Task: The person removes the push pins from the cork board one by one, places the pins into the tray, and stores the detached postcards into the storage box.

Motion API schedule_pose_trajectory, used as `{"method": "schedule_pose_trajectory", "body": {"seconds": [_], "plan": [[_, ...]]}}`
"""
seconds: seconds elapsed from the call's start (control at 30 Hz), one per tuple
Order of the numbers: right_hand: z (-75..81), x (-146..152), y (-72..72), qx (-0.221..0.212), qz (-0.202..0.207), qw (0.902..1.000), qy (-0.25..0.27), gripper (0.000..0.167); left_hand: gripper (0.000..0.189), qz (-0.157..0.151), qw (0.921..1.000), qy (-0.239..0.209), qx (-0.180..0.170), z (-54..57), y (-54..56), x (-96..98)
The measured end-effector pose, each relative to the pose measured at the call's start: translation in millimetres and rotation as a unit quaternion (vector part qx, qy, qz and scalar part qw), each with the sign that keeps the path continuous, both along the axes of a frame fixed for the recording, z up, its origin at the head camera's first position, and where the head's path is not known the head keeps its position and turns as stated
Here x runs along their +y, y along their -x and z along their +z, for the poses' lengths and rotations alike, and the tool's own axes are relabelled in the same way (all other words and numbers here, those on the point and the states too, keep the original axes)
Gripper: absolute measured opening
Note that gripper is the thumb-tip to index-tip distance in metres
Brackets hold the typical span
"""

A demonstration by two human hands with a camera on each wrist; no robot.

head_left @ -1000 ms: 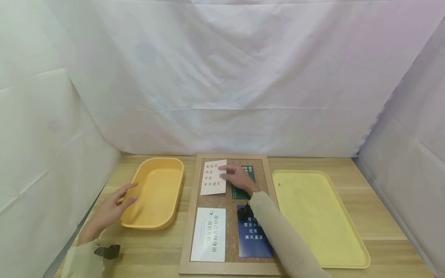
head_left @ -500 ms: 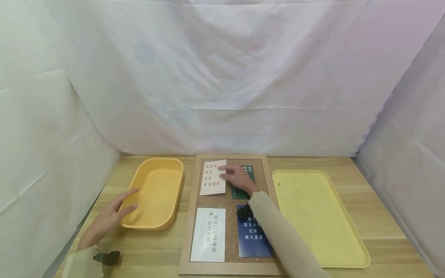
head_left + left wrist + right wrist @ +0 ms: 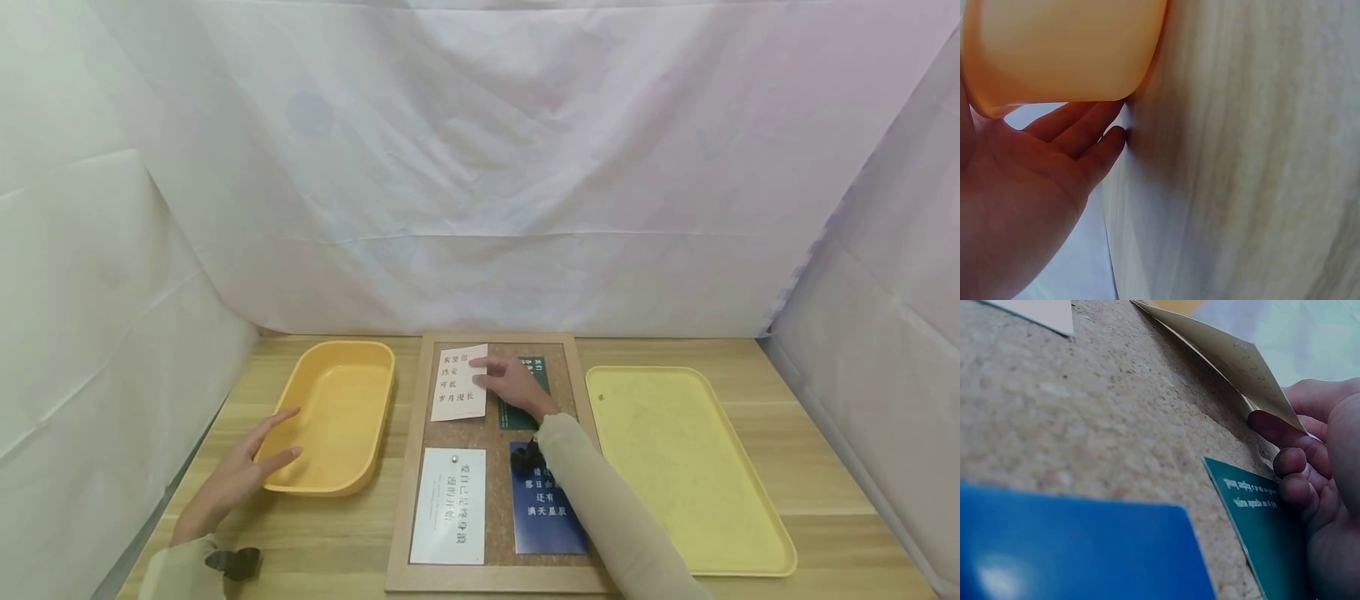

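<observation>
My right hand (image 3: 517, 387) pinches the right edge of a pale card (image 3: 459, 383) with red lettering. In the right wrist view, that edge of the card (image 3: 1235, 365) is raised off the corkboard, with fingers beneath it. Partly under the right hand lies a green card (image 3: 1263, 528). My left hand (image 3: 238, 475) is at the left side of an orange-yellow basin (image 3: 330, 425), its fingers loosely extended over the rim. The left wrist view shows several fingers reaching behind the basin wall (image 3: 1066, 50), close to the table.
A wood-framed corkboard (image 3: 498, 492) lies in the middle of the table. On its near half are a white card (image 3: 448, 508) with a round silver pin and a blue card (image 3: 547, 521). A yellow tray (image 3: 686, 467) lies to the right. White cloth hangs behind and beside.
My left hand has shifted slightly down along the basin's left side. The right hand and the pale card have stayed in place.
</observation>
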State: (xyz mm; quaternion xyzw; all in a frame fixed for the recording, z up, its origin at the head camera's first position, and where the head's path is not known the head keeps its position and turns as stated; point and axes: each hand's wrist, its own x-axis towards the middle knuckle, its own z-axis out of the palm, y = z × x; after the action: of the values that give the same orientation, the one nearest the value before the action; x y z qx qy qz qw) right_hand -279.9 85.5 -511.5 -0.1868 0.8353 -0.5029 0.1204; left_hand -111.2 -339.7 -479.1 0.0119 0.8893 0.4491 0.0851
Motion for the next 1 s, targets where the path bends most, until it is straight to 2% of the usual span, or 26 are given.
{"method": "schedule_pose_trajectory", "body": {"seconds": [0.4, 1.0], "plan": [[1.9, -1.0, 2.7, 0.019, 0.003, 0.9997, -0.013, 0.034, 0.072, -0.012, 0.9997, 0.013, 0.016, -4.2, 2.4, 1.8], [4.5, -8.5, 3.5, 0.013, -0.020, 0.9991, -0.035, 0.034, 0.072, 0.008, 0.9993, 0.033, 0.016, -2.8, 3.5, 4.3]]}}
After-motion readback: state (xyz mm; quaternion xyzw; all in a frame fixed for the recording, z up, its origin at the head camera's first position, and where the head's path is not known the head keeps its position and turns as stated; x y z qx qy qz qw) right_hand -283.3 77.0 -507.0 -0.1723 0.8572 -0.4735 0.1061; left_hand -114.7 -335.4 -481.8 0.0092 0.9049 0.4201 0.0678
